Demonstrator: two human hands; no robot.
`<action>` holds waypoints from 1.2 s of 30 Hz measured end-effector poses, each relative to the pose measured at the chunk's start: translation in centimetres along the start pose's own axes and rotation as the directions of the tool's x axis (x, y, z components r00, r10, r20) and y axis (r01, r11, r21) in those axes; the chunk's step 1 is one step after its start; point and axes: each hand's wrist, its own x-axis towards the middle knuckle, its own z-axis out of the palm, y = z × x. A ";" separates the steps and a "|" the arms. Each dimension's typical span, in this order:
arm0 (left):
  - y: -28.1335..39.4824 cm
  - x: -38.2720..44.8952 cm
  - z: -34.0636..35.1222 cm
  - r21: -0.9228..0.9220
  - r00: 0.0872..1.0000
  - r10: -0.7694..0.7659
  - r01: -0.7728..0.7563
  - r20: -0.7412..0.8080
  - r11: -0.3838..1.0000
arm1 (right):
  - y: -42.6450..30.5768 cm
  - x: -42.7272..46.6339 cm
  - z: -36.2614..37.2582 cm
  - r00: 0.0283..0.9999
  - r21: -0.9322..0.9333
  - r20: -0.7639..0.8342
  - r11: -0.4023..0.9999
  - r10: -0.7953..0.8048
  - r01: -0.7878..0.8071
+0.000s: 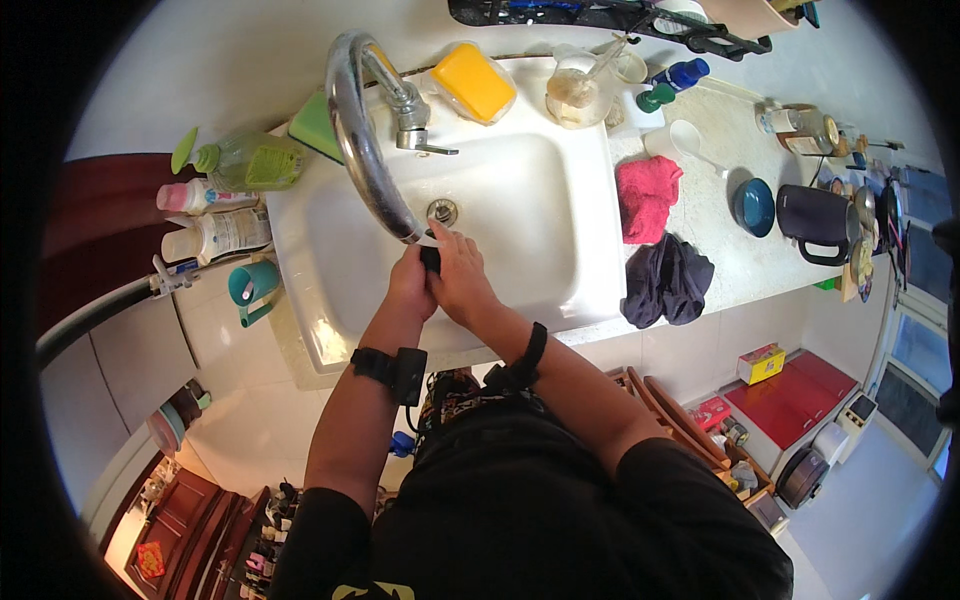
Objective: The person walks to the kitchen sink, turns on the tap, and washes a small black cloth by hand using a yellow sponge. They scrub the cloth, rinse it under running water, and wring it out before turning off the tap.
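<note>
Both of my hands meet over the white sink basin [517,225], just below the spout of a curved chrome faucet [352,135]. My left hand [412,281] is closed around a small black item [430,259], of which only a part shows. My right hand [461,274] lies against the same black item, its fingers stretched toward the metal drain [442,213]. White water or a pale tip shows at the spout's end; I cannot tell which. What the item is stays hidden by my fingers. Each wrist wears a black strap.
Behind the basin lie a yellow sponge [474,82] and a green sponge [316,127]. A green pump bottle [259,161] stands at the left. On the right counter are a red cloth [649,199], a dark cloth [666,281], a blue bowl [754,208] and a dark kettle [814,217].
</note>
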 end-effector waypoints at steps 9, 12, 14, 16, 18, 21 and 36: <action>-0.6 -2.9 2.9 -0.038 0.988 0.101 -0.097 0.118 0.995 | 0.0 1.8 -0.2 0.999 0.021 -0.050 1.000 0.015 -0.014; -0.8 -2.8 2.4 0.085 1.000 0.030 -0.030 0.000 0.996 | 0.5 2.0 -0.3 0.995 0.069 -0.036 0.994 0.090 -0.087; -1.2 -3.1 2.3 0.224 0.999 0.005 -0.014 0.043 0.974 | 1.2 2.2 -0.3 0.990 -0.009 -0.039 0.991 0.135 -0.135; -1.8 -3.8 2.6 0.277 1.000 -0.011 0.017 -0.024 0.961 | 2.1 2.5 -0.3 0.922 0.216 0.012 0.900 0.386 -0.380; -2.5 -5.0 3.2 0.325 0.999 0.030 -0.037 0.029 0.945 | 3.0 2.7 -0.4 0.874 0.200 -0.059 0.863 0.483 -0.463; -2.8 -5.6 3.4 0.406 0.990 0.129 -0.138 0.050 0.904 | 3.7 2.3 -0.8 0.797 0.320 -0.002 0.755 0.604 -0.572; -1.3 -4.6 -1.5 0.583 0.996 0.072 -0.093 0.060 0.807 | 4.7 -2.4 -2.7 0.837 0.448 0.341 0.708 0.429 -0.546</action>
